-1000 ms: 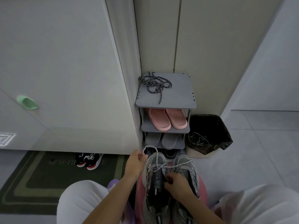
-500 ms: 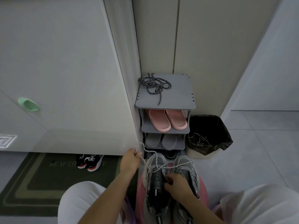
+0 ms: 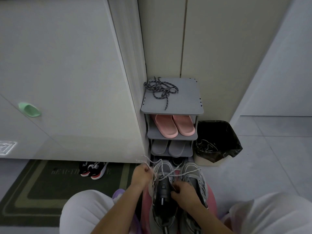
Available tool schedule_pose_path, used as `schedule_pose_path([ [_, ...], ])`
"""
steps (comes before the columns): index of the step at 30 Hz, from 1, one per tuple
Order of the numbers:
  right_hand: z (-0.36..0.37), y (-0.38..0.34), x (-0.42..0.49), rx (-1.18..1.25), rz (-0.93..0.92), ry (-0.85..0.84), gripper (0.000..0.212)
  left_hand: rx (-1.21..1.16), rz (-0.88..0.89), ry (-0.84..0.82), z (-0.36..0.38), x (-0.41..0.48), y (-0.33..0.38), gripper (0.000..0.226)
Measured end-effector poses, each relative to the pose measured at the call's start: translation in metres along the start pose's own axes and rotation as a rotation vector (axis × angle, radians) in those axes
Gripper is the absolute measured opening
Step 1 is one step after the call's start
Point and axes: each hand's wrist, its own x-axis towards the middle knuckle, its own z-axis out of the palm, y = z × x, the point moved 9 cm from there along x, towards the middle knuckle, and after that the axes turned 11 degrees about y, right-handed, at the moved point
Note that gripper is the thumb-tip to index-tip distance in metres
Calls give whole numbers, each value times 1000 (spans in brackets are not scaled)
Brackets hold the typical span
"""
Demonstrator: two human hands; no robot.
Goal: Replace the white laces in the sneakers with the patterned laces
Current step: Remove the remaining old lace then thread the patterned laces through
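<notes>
Left hand [image 3: 141, 174] fisted around white lace [image 3: 161, 166] beside sneaker [image 3: 163, 191]; right hand [image 3: 183, 191] pinching at its eyelets.

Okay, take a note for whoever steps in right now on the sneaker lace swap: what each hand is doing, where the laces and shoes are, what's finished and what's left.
Left hand: closed on a pulled-out length of the white lace, drawn up and to the left.
Right hand: resting on the tongue area of the left sneaker, steadying it.
Both grey sneakers sit side by side in front of the person; the right sneaker has white lace trailing across it.
Patterned laces: loose heap on the top of the shoe rack, untouched.
Done: white lace partly loosened on one sneaker.
Left: finish pulling out both white laces, thread the patterned ones.
</notes>
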Motion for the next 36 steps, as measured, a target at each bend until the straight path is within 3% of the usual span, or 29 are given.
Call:
schedule_pose_path([
  [6,1,0,-1,27,16,-7,22,-184,-87,101,-29,20,4,26],
  [12,0,-1,0,-17,-5,-4,24,-23,-36,-226,23,-17,-2,30],
  [16,0,-3,-1,-10,-16,-3,24,43,22,-85,18,-12,-2,38],
  [19,-1,-1,-2,22,-1,-5,24,-77,-84,-36,2,0,1,22],
  [22,0,-1,-2,37,6,-16,18,-173,-131,52,-23,16,8,21],
  [27,0,-1,-2,31,21,-19,18,-183,-134,67,-27,19,7,24],
  [33,-1,-1,-1,7,9,-8,22,-9,-144,-183,13,-11,-5,40],
  [36,0,-2,-1,-12,-4,-5,23,143,-43,-147,18,-21,-3,42],
])
